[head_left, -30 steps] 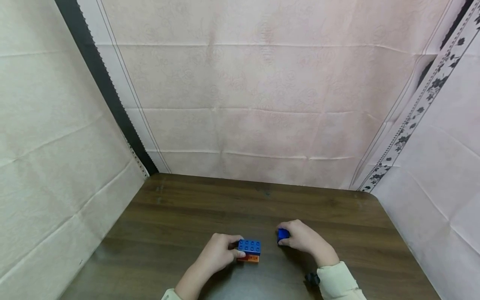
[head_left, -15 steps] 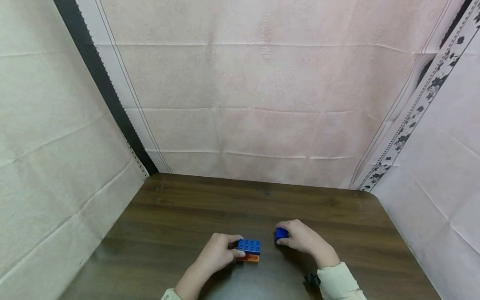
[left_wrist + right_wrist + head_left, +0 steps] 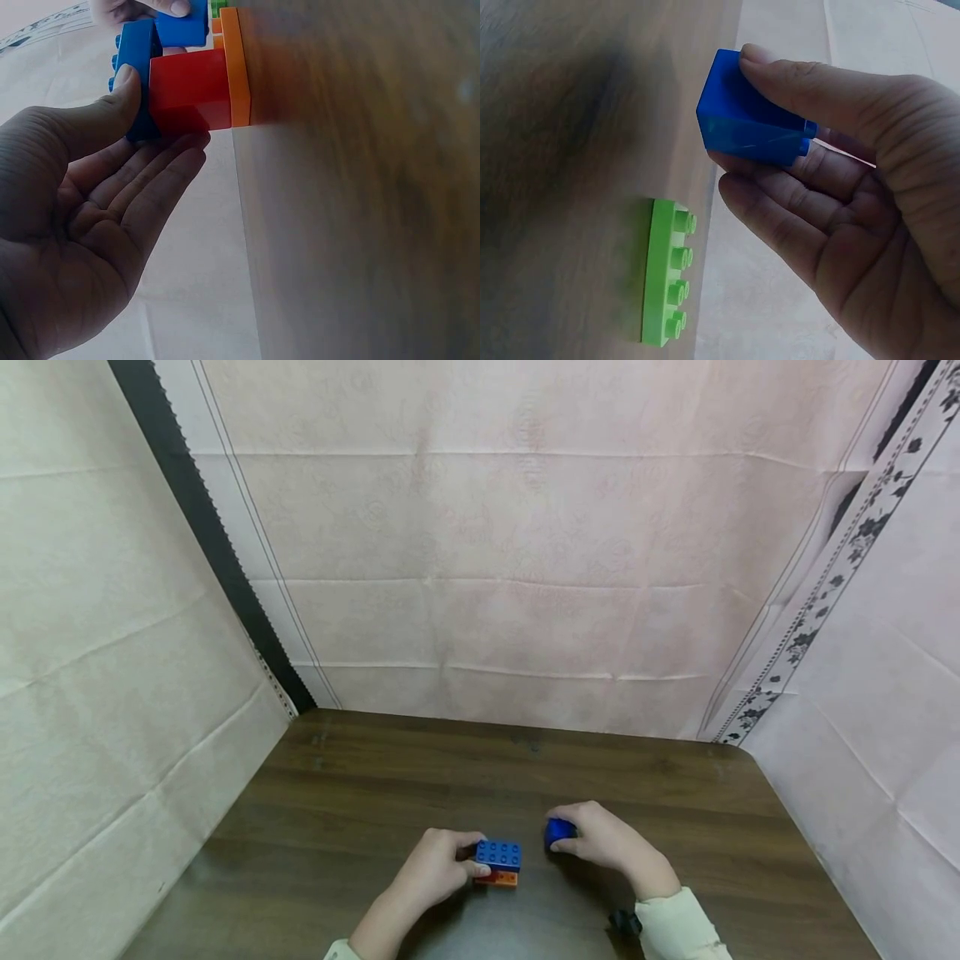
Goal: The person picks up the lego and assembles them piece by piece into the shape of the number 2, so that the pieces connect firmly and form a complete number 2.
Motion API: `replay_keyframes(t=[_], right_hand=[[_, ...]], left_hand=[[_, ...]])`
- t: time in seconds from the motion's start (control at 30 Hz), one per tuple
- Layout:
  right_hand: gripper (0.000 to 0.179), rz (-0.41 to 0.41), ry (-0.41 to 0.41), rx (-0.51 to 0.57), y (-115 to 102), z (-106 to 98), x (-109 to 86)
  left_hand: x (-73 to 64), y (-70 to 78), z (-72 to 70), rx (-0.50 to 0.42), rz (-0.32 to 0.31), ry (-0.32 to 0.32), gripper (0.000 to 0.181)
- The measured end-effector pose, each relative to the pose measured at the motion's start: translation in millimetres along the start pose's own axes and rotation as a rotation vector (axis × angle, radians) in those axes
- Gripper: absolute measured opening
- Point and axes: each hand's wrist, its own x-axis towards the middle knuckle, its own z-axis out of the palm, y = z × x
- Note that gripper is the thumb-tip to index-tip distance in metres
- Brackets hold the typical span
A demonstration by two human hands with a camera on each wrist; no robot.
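Observation:
My left hand (image 3: 438,864) grips a blue eight-stud brick (image 3: 498,855) between thumb and fingers. This brick tops a stack, with a red brick (image 3: 190,90) under it and an orange plate (image 3: 237,67) at the bottom on the table. To the right, my right hand (image 3: 603,839) pinches a square blue building brick (image 3: 750,116), thumb on one face and fingers on the opposite one. Its studs point toward the palm. In the right wrist view a light green studded plate (image 3: 660,274) lies on the table near that hand; the head view hides it.
Both hands work over a brown wooden table (image 3: 375,785). Pale cloth hangs behind it (image 3: 487,568) and along both sides. A small black object (image 3: 625,922) sits at the right wrist, beside the pale green sleeve (image 3: 678,922).
My right hand has shifted slightly left with the square blue brick, toward the stack. The left hand and its stack stay in place.

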Motion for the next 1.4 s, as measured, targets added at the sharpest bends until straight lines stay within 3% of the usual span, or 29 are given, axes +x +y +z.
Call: replay_keyframes(t=[0.2, 0.8, 1.2, 1.4], right_hand=[[0.042, -0.036, 0.019, -0.004, -6.6, -3.3, -0.6], [0.042, -0.103, 0.026, 0.04, -30.8, -9.6, -4.3], [0.044, -0.117, 0.009, 0.047, -43.8, -13.6, -7.5], [0.042, -0.147, 0.016, 0.043, -49.2, -14.0, -8.2]], left_hand=[[0.2, -1.1, 0.4, 0.007, 0.021, 0.013, 0.035], [0.7, 0.1, 0.9, 0.014, -0.001, 0.003, 0.036], [1.0, -0.7, 0.5, 0.025, 0.038, 0.003, 0.032], [1.9, -1.0, 1.2, 0.012, 0.02, -0.015, 0.034]])
